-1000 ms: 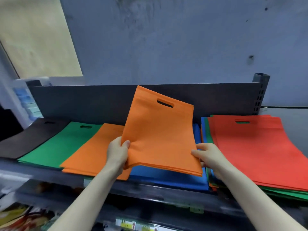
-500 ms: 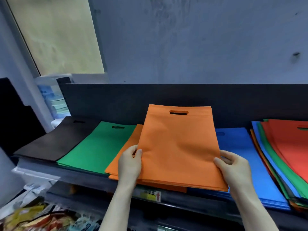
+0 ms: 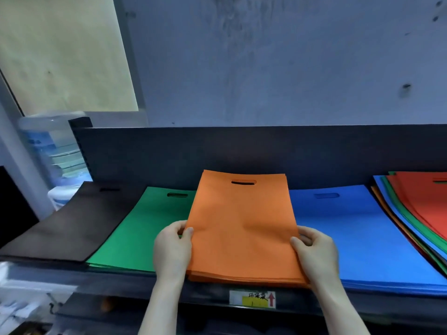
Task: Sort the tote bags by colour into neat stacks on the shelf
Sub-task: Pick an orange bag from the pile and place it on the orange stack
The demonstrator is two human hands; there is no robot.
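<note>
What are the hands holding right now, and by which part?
The orange tote bags: left hand pinches the left side edge, right hand the right side edge, near the bottom.

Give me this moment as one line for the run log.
step: squaring | left hand: pinches orange stack, left edge | right hand: pinches right edge | beside: green stack left, blue stack right | unsorted: mixed pile far right

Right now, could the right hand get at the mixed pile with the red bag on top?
Probably yes, once it lets go: the right hand grips the right edge of the orange stack, and only the flat blue stack lies between it and the mixed pile further right.
</note>
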